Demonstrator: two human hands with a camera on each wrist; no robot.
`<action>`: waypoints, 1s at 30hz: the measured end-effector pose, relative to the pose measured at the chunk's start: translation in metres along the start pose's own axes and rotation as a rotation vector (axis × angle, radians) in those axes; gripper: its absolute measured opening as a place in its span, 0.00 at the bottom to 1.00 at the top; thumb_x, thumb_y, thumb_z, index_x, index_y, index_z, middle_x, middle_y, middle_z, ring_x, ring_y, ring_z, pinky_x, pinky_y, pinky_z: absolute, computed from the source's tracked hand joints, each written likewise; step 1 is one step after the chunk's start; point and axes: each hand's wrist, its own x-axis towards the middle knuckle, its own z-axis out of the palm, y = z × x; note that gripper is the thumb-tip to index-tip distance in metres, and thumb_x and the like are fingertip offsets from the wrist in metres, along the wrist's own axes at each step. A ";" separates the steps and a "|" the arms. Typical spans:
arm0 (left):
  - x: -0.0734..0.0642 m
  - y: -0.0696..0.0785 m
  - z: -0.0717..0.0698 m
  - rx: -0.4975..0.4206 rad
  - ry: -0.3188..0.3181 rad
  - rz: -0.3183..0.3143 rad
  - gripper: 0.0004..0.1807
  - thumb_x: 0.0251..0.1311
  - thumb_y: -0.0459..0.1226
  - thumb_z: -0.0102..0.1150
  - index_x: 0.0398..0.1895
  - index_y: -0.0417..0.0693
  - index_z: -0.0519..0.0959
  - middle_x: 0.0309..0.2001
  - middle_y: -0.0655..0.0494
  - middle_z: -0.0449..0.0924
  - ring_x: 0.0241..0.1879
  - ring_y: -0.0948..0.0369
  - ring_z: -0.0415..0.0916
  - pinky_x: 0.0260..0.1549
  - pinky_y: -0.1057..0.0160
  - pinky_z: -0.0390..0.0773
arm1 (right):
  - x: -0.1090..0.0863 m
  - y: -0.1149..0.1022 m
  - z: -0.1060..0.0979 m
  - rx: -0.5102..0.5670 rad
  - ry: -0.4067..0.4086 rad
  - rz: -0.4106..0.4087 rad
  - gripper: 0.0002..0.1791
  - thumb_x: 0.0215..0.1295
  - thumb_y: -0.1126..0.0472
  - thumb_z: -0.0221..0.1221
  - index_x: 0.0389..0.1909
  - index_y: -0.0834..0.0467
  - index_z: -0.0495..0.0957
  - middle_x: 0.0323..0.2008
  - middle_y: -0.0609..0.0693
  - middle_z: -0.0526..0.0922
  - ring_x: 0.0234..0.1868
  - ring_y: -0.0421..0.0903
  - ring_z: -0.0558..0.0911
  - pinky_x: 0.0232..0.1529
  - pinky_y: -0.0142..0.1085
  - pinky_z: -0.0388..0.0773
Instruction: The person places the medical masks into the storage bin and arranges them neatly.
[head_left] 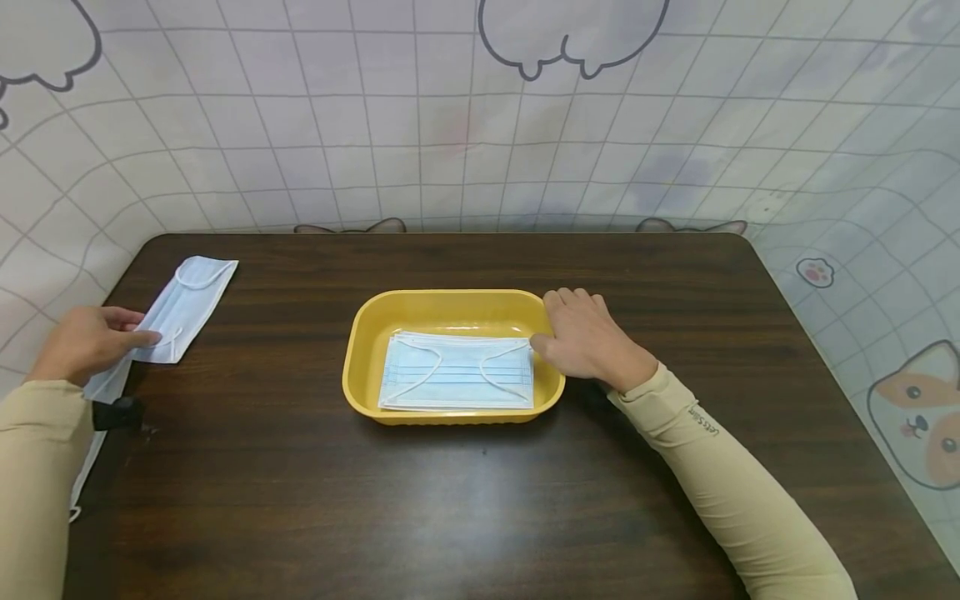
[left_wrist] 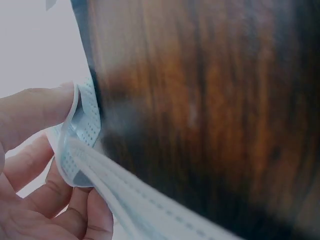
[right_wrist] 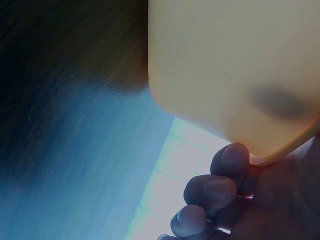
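At the table's left edge my left hand [head_left: 82,343] pinches a light blue face mask [head_left: 189,304] between thumb and fingers. Part of that mask lies over the dark table, its white ear loop showing. In the left wrist view the thumb [left_wrist: 37,112] presses on the folded mask [left_wrist: 87,115]. More mask material [head_left: 108,382] shows below the hand; whether it is a separate mask I cannot tell. My right hand [head_left: 588,337] grips the right rim of a yellow basin [head_left: 457,302], its fingertips [right_wrist: 232,155] curled outside under the rim. A stack of blue masks [head_left: 457,373] lies flat in the basin.
The dark brown wooden table [head_left: 465,508] carries the basin near its middle. A white grid-patterned cloth with cartoon animals [head_left: 450,125] rises behind the table and on both sides. A small black device [head_left: 118,413] is at the left wrist.
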 end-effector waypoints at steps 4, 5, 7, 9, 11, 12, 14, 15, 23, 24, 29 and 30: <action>-0.001 0.002 -0.001 0.019 0.006 0.022 0.27 0.68 0.41 0.61 0.55 0.23 0.72 0.46 0.23 0.76 0.38 0.42 0.74 0.31 0.59 0.67 | 0.000 0.000 0.000 0.004 0.003 -0.001 0.20 0.67 0.50 0.49 0.48 0.62 0.70 0.38 0.55 0.72 0.43 0.56 0.68 0.50 0.48 0.63; -0.001 0.003 0.000 0.025 0.011 0.028 0.26 0.68 0.41 0.61 0.54 0.24 0.72 0.46 0.23 0.76 0.37 0.42 0.74 0.30 0.59 0.66 | 0.000 0.000 0.000 0.005 0.003 -0.001 0.20 0.67 0.50 0.49 0.48 0.62 0.70 0.38 0.55 0.72 0.43 0.56 0.68 0.50 0.48 0.63; -0.002 0.005 0.000 0.030 0.015 0.042 0.24 0.67 0.41 0.60 0.53 0.26 0.72 0.47 0.22 0.76 0.38 0.41 0.75 0.30 0.60 0.66 | 0.000 0.000 0.000 0.005 0.006 -0.001 0.19 0.66 0.50 0.49 0.47 0.62 0.70 0.37 0.55 0.72 0.42 0.55 0.68 0.49 0.47 0.62; -0.002 0.006 0.000 0.034 0.020 0.064 0.23 0.67 0.40 0.60 0.52 0.27 0.71 0.51 0.20 0.75 0.39 0.38 0.76 0.30 0.61 0.66 | 0.000 0.000 -0.001 0.005 0.010 -0.004 0.19 0.66 0.50 0.49 0.47 0.62 0.70 0.37 0.55 0.72 0.42 0.55 0.68 0.48 0.47 0.62; -0.002 0.008 0.001 0.031 0.018 0.086 0.21 0.67 0.40 0.59 0.52 0.28 0.70 0.53 0.18 0.74 0.41 0.36 0.77 0.29 0.62 0.66 | -0.001 0.000 -0.001 0.004 0.014 -0.007 0.19 0.66 0.50 0.49 0.46 0.62 0.70 0.37 0.54 0.72 0.41 0.55 0.68 0.47 0.46 0.62; -0.002 0.008 0.001 0.022 0.012 0.098 0.21 0.67 0.39 0.59 0.51 0.29 0.70 0.53 0.18 0.74 0.41 0.36 0.77 0.29 0.62 0.67 | -0.001 0.000 -0.001 0.003 0.014 -0.008 0.19 0.66 0.50 0.49 0.46 0.62 0.70 0.37 0.54 0.72 0.41 0.55 0.68 0.46 0.45 0.61; -0.002 0.010 0.001 0.009 0.005 0.114 0.20 0.68 0.38 0.59 0.51 0.30 0.68 0.52 0.17 0.74 0.41 0.36 0.77 0.29 0.63 0.67 | -0.001 0.000 -0.001 0.002 0.015 -0.009 0.19 0.66 0.50 0.49 0.47 0.62 0.70 0.37 0.54 0.72 0.41 0.55 0.68 0.46 0.45 0.61; -0.002 0.011 0.001 0.001 0.000 0.120 0.21 0.67 0.38 0.59 0.51 0.30 0.68 0.52 0.17 0.74 0.41 0.37 0.77 0.29 0.63 0.68 | -0.001 0.000 -0.001 0.002 0.015 -0.010 0.19 0.66 0.50 0.49 0.47 0.62 0.70 0.37 0.54 0.72 0.41 0.55 0.68 0.46 0.45 0.61; 0.000 0.017 0.002 -0.041 -0.009 0.139 0.34 0.64 0.40 0.65 0.61 0.22 0.64 0.53 0.16 0.73 0.35 0.50 0.78 0.28 0.65 0.70 | -0.001 -0.001 -0.002 0.005 0.013 -0.014 0.20 0.66 0.50 0.49 0.48 0.63 0.71 0.37 0.55 0.73 0.41 0.55 0.68 0.47 0.46 0.62; 0.001 0.018 0.002 -0.036 -0.003 0.137 0.35 0.63 0.40 0.66 0.62 0.22 0.64 0.53 0.16 0.74 0.33 0.52 0.77 0.28 0.65 0.70 | -0.001 -0.001 -0.002 0.005 0.012 -0.014 0.20 0.66 0.50 0.49 0.48 0.63 0.71 0.37 0.55 0.73 0.41 0.55 0.68 0.47 0.46 0.62; -0.001 0.019 0.005 -0.028 0.031 0.125 0.31 0.66 0.43 0.64 0.61 0.27 0.70 0.56 0.19 0.74 0.37 0.49 0.77 0.30 0.64 0.69 | -0.001 -0.001 -0.002 0.000 0.006 -0.007 0.22 0.66 0.50 0.49 0.51 0.64 0.71 0.39 0.55 0.73 0.43 0.56 0.69 0.48 0.47 0.63; -0.001 0.019 0.005 -0.034 0.040 0.120 0.30 0.67 0.44 0.63 0.60 0.28 0.70 0.56 0.19 0.74 0.39 0.47 0.76 0.31 0.64 0.68 | 0.000 -0.001 -0.002 -0.003 0.005 -0.007 0.22 0.66 0.50 0.49 0.51 0.64 0.71 0.39 0.55 0.73 0.43 0.56 0.69 0.48 0.47 0.63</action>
